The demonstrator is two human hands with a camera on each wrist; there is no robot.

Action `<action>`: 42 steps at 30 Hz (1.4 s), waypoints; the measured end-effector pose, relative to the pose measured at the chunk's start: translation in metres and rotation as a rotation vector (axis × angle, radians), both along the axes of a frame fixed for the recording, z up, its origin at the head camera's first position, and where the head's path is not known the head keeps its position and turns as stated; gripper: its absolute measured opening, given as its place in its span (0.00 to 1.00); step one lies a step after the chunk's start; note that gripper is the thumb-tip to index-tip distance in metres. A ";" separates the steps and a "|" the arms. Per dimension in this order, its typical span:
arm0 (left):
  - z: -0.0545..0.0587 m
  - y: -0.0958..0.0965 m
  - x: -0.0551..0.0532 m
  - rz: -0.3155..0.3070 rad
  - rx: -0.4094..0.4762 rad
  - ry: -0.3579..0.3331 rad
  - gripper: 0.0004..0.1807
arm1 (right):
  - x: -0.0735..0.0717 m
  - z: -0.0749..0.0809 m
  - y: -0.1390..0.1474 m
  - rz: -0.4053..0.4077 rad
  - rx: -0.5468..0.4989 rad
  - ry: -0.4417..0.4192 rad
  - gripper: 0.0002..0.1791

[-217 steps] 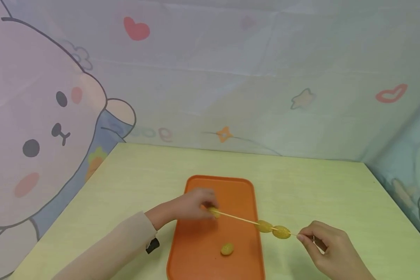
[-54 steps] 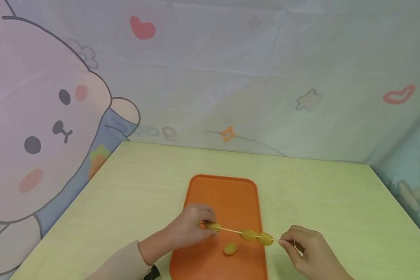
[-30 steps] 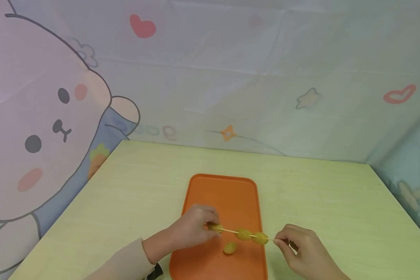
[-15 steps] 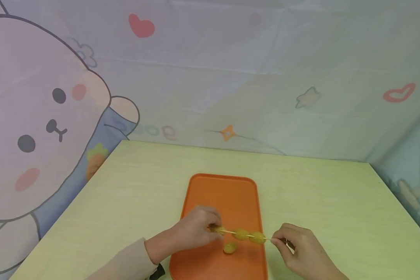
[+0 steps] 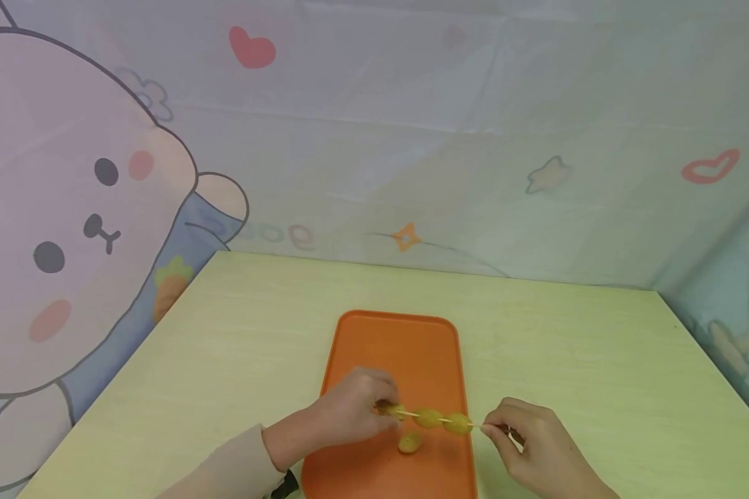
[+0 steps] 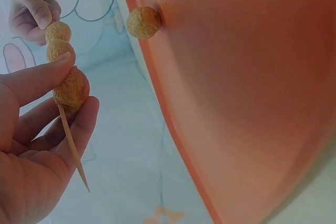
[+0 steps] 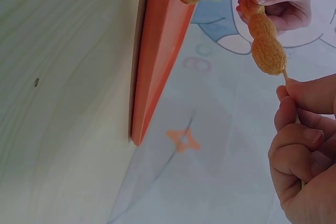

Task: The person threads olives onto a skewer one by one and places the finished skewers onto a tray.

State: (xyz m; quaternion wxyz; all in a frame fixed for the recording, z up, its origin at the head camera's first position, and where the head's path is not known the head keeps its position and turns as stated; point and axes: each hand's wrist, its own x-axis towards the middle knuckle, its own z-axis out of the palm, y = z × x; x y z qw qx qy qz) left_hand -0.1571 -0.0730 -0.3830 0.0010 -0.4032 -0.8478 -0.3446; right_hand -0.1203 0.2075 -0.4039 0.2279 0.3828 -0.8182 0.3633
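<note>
Left fingers (image 6: 87, 116) pinch ball (image 6: 71, 92); right fingers (image 7: 315, 94), skewer (image 6: 75, 151)

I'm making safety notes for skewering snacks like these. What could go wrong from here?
The skewer juts point-first beyond the pinched ball, so it might prick the left hand. Squeezing harder might crush that ball. The loose ball on the orange tray could roll if knocked.
</note>
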 end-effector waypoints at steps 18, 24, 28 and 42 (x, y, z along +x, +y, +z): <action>-0.003 0.002 0.000 0.010 -0.007 -0.025 0.05 | 0.000 -0.001 -0.002 0.010 0.006 0.008 0.16; -0.002 0.001 0.000 0.003 -0.025 -0.042 0.05 | 0.001 0.000 -0.001 -0.008 0.022 0.001 0.19; -0.003 0.001 -0.001 -0.011 -0.030 -0.047 0.06 | 0.003 0.002 0.001 -0.016 0.026 -0.014 0.20; -0.002 0.001 -0.002 0.009 -0.084 -0.044 0.15 | 0.005 0.006 0.012 -0.039 0.011 -0.027 0.23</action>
